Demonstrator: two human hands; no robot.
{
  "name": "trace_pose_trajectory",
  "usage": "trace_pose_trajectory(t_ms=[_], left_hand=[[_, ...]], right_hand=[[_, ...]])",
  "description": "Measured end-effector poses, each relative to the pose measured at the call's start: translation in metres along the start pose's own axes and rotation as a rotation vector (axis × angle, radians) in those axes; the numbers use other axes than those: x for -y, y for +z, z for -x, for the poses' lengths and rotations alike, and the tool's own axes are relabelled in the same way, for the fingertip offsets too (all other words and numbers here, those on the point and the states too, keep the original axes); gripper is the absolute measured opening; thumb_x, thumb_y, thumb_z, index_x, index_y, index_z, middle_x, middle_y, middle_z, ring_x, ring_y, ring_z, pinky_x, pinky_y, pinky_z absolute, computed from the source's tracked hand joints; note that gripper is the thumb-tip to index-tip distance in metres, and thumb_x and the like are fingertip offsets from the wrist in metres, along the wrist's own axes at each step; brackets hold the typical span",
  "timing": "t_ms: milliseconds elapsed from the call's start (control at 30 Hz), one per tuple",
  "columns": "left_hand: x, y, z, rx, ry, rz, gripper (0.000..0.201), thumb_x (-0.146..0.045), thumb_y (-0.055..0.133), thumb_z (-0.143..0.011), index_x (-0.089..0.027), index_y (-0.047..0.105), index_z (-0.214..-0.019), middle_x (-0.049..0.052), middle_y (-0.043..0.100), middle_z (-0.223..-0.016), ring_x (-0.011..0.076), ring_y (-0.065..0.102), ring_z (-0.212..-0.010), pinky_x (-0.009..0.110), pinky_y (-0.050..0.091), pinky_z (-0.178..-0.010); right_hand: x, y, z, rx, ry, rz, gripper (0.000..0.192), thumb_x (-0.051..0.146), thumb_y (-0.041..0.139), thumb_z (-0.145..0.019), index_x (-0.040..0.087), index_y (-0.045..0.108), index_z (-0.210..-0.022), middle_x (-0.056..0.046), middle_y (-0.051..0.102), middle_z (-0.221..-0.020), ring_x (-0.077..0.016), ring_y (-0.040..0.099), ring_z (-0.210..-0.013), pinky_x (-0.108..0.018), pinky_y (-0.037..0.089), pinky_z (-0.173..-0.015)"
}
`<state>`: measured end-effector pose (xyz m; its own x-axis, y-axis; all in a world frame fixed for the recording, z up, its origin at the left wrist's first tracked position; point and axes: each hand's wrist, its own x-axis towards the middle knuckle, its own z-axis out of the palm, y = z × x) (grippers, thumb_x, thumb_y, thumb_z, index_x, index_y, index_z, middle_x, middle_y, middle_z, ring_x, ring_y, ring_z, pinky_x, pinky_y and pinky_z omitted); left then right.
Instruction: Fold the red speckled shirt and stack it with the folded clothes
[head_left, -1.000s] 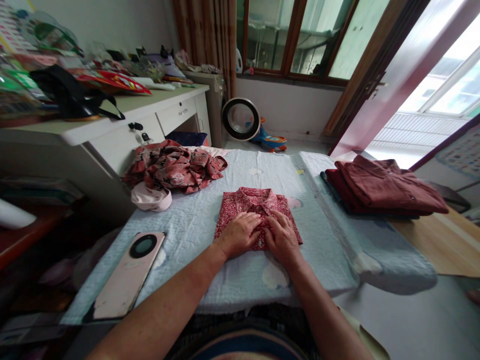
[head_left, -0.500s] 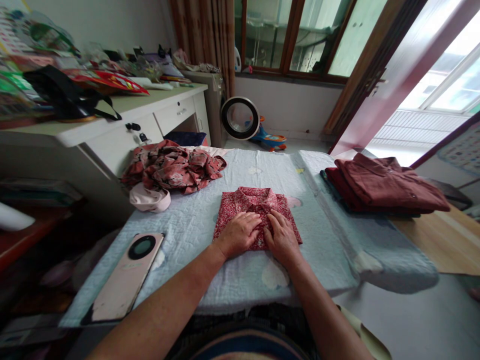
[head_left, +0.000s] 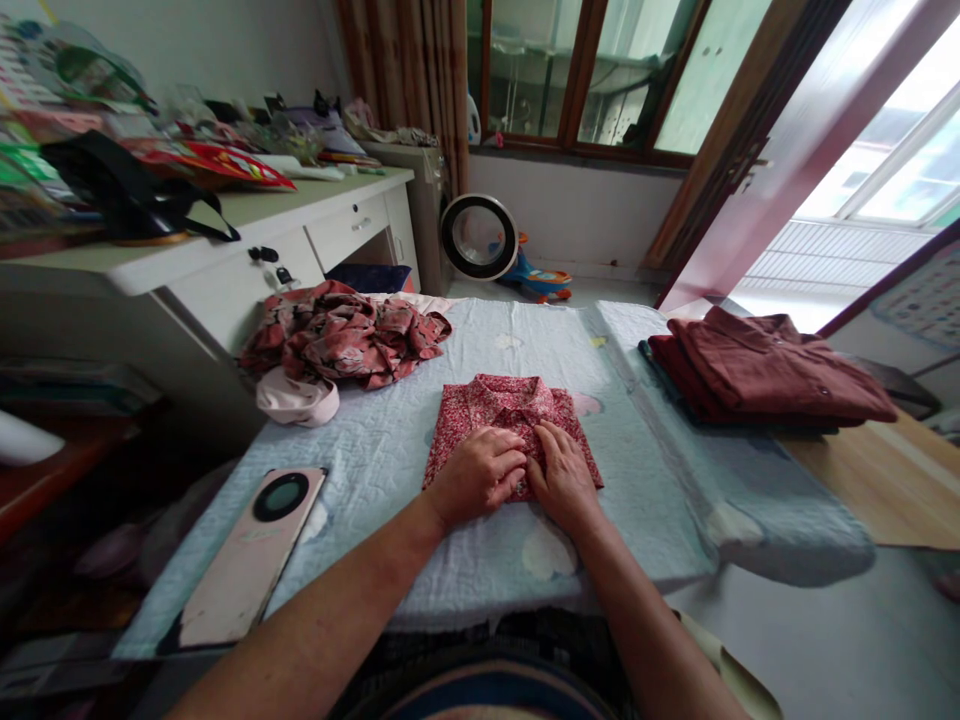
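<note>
Your left hand point(head_left: 480, 472) curls lightly and your right hand point(head_left: 564, 472) lies flat, both pressing, not gripping, the folded red floral-print shirt point(head_left: 510, 415) lying mid-table on the pale blue quilted cloth point(head_left: 390, 440).

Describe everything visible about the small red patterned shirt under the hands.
The red patterned shirt is thin cloth with a fine pale print, folded into a compact rectangle, collar up and away from the person. It lies flat mid-way on the pale blue quilted cover. The left hand and right hand rest on its near half.
</note>
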<state>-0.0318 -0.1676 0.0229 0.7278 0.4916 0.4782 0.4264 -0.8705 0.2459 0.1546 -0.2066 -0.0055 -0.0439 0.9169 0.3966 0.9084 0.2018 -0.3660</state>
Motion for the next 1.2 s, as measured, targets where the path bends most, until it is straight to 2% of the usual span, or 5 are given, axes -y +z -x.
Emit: trace_pose_trajectory(t_ms=[167, 567, 800, 1033, 1200], left_hand=[[-0.002, 0.0, -0.004, 0.065, -0.091, -0.045, 0.009, -0.021, 0.054, -0.091, -0.019, 0.063, -0.091, 0.007, 0.066, -0.108, 0.0222, 0.058, -0.108, 0.041, 0.045, -0.101], [0.001, 0.001, -0.005, 0.013, -0.15, -0.079, 0.01, -0.015, 0.055, -0.09, -0.019, 0.063, -0.094, 0.006, 0.067, -0.097, 0.0219, 0.058, -0.097, 0.039, 0.046, -0.094], [0.002, 0.001, -0.005, 0.021, -0.168, -0.05, 0.013, -0.019, 0.051, -0.094, -0.018, 0.064, -0.095, 0.006, 0.068, -0.096, 0.0219, 0.058, -0.095, 0.039, 0.046, -0.091], [0.002, 0.002, -0.005, 0.032, -0.176, -0.066, 0.014, -0.017, 0.052, -0.092, -0.018, 0.064, -0.099, 0.007, 0.067, -0.101, 0.0224, 0.058, -0.101, 0.04, 0.046, -0.095], [0.001, 0.001, -0.006, 0.04, -0.177, -0.076, 0.012, -0.015, 0.053, -0.09, -0.019, 0.064, -0.095, 0.007, 0.068, -0.099, 0.0225, 0.059, -0.1, 0.041, 0.046, -0.096]], right_hand=[[-0.001, 0.002, 0.0, -0.036, -0.021, -0.01, 0.044, 0.025, 0.049, -0.089, 0.01, 0.058, -0.13, -0.017, 0.057, -0.138, -0.0279, 0.05, -0.13, -0.046, 0.039, -0.112], [-0.003, 0.001, 0.0, -0.068, -0.029, -0.082, 0.043, 0.025, 0.054, -0.088, 0.012, 0.058, -0.129, -0.017, 0.058, -0.136, -0.0291, 0.052, -0.128, -0.048, 0.041, -0.109], [0.002, -0.009, 0.0, -0.232, -0.09, -0.125, 0.032, 0.019, 0.051, -0.089, 0.017, 0.062, -0.119, -0.013, 0.063, -0.127, -0.0259, 0.055, -0.12, -0.047, 0.043, -0.107], [0.002, 0.001, 0.0, -0.129, -0.093, -0.071, 0.035, 0.021, 0.051, -0.09, 0.014, 0.06, -0.123, -0.016, 0.057, -0.135, -0.0275, 0.05, -0.129, -0.047, 0.044, -0.109], [0.0, 0.004, 0.0, -0.12, -0.059, -0.038, 0.036, 0.022, 0.051, -0.089, 0.014, 0.061, -0.122, -0.016, 0.057, -0.135, -0.0279, 0.051, -0.128, -0.047, 0.043, -0.11]])
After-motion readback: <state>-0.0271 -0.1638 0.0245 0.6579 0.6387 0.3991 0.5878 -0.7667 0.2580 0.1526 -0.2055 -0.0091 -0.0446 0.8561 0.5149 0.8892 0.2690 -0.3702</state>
